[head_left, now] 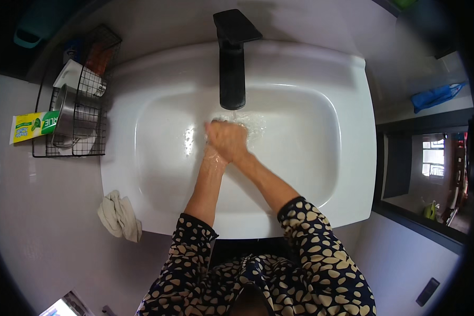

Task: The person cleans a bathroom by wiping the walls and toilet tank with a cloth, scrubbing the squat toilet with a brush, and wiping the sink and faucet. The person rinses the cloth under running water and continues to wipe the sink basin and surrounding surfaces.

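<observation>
My right hand lies across my left hand over the white washbasin, closed round it near the wrist. The left hand's fingers are mostly hidden beneath the right one, and its wrist looks wet. Just beyond both hands is the spout of a black tap. A little water shows under the spout, with splashes and ripples on the basin floor beside my hands.
On the left, a black wire basket holds a metal container and a yellow-green packet. A beige cloth hangs over the basin's front left corner. At right are a dark-framed mirror and a blue cloth.
</observation>
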